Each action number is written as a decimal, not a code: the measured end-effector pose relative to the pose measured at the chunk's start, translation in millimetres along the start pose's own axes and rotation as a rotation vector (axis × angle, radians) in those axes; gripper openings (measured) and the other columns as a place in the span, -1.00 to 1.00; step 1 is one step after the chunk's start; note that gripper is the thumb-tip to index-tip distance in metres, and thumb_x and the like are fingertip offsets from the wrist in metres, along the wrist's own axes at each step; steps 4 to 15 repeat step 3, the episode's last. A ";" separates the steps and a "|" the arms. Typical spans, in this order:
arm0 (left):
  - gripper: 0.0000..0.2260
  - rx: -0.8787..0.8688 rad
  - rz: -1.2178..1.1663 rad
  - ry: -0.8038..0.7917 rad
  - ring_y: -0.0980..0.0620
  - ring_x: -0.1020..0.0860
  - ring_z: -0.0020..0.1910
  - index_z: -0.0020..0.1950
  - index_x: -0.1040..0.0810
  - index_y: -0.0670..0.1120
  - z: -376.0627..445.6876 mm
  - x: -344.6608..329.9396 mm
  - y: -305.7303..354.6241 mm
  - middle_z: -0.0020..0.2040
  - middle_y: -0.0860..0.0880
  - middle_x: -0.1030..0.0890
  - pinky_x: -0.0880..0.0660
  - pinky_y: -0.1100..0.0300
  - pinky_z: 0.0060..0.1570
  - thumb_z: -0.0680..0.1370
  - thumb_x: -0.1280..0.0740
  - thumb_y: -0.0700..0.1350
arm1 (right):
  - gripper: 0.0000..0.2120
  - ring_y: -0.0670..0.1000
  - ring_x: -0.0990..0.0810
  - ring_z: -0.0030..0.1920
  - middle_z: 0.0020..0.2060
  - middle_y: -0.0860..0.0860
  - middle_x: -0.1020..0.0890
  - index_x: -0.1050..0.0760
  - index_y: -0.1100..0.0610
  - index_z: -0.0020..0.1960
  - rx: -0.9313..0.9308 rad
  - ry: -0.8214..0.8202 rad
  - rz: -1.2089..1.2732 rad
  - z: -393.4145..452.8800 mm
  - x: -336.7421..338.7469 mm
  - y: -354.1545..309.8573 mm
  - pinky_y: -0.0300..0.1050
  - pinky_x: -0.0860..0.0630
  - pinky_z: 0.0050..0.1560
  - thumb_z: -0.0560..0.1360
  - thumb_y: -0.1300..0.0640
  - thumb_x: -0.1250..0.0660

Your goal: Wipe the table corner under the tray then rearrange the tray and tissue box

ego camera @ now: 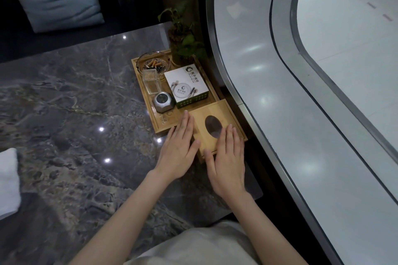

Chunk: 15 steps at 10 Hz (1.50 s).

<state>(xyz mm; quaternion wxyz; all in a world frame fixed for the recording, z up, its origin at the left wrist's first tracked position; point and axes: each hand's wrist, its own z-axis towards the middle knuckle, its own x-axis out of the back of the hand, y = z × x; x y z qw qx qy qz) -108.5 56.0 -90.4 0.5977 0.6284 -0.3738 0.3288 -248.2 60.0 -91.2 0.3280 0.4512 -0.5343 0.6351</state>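
— Tissue box (215, 129), what's it like?
— Square bamboo box, dark oval slot, sitting on the grey marble counter (64, 103) touching one bamboo tray (159, 122).
— Hands?
— Two: left hand (179, 148) and right hand (226, 161) flat, fingers together, pressing its sides.

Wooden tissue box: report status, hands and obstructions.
Left hand flat against the box's left side, right hand flat on top. Wooden tissue box butts against the bamboo tray at the table corner. Nothing blocking.

Grey marble table (64, 97): bamboo tray (158, 123), tissue box (217, 118), white cloth (7, 180).
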 end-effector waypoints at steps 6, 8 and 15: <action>-0.72 0.199 -0.380 0.031 0.03 -0.51 0.13 0.18 -0.54 -0.12 16.1 64.1 12.2 0.09 -0.03 -0.58 -0.34 0.44 -0.05 0.59 -0.14 -0.06 | -0.83 -0.07 -0.46 0.17 0.00 -0.19 -0.55 -0.50 0.00 0.08 -0.126 0.039 0.719 28.8 52.4 -20.0 -0.15 -0.42 0.23 0.57 0.11 -0.16; -0.72 0.199 -0.380 0.031 0.03 -0.51 0.13 0.18 -0.54 -0.12 16.1 64.1 12.2 0.09 -0.03 -0.58 -0.34 0.44 -0.05 0.59 -0.14 -0.06 | -0.83 -0.07 -0.46 0.17 0.00 -0.19 -0.55 -0.50 0.00 0.08 -0.126 0.039 0.719 28.8 52.4 -20.0 -0.15 -0.42 0.23 0.57 0.11 -0.16; -0.72 0.199 -0.380 0.031 0.03 -0.51 0.13 0.18 -0.54 -0.12 16.1 64.1 12.2 0.09 -0.03 -0.58 -0.34 0.44 -0.05 0.59 -0.14 -0.06 | -0.83 -0.07 -0.46 0.17 0.00 -0.19 -0.55 -0.50 0.00 0.08 -0.126 0.039 0.719 28.8 52.4 -20.0 -0.15 -0.42 0.23 0.57 0.11 -0.16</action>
